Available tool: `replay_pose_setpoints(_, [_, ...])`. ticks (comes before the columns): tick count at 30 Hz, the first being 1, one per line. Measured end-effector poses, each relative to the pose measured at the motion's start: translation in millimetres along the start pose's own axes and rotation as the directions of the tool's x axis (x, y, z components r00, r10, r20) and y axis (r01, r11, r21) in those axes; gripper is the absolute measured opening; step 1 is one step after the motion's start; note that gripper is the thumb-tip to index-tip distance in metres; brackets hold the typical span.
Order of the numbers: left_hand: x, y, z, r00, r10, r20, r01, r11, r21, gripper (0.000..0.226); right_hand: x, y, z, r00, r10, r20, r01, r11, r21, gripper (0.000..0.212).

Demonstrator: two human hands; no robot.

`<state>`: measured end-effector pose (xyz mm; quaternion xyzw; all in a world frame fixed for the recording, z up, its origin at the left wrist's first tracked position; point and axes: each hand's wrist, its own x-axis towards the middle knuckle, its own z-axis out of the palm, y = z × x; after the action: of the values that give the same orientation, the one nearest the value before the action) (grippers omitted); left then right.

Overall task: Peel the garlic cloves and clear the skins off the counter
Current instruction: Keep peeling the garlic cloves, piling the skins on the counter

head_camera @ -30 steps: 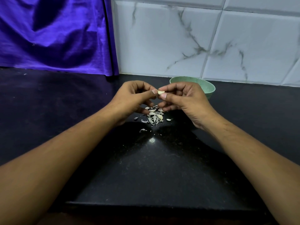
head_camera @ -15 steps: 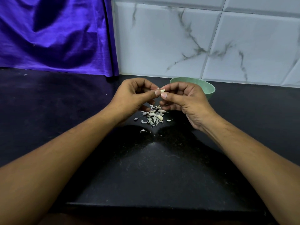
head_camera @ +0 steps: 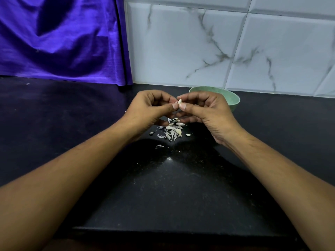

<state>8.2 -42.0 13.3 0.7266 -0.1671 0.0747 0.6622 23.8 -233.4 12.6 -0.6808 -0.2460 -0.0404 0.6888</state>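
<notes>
Black counter [head_camera: 181, 187] still has skins [head_camera: 171, 131] piled up; left hand [head_camera: 145, 109] and right hand [head_camera: 208, 109] pinch the clove [head_camera: 179, 101], tipped more upright than a second ago, so peeling's ongoing.

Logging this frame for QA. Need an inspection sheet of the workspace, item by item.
Surface: black speckled counter, with one glare spot near the middle.
Job's things: garlic clove held above the counter; garlic skins piled on the counter under the hands.
Clutter: stray flakes lie apart from the pile, on its near side.
Grippers: left hand and right hand both pinch the clove at the fingertips.
Cables: nothing seen.
Surroundings: green bowl behind the right hand, contents hidden; purple cloth at back left; marbled white wall tiles.
</notes>
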Motion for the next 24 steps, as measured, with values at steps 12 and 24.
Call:
replay_pose_setpoints(12, [1.1, 2.8, -1.6, 0.998, -0.06, -0.019, 0.061, 0.998, 0.017, 0.014, 2.5, 0.0, -2.9, 0.998, -0.058, 0.029, 0.062, 0.987, -0.148, 0.015])
replay_pose_setpoints(24, [-0.2, 6.2, 0.5, 0.998, -0.048, -0.038, 0.052, 0.993, 0.11, 0.009, 4.2, 3.1, -4.7, 0.996, -0.087, -0.001, 0.085, 0.977, -0.198, 0.011])
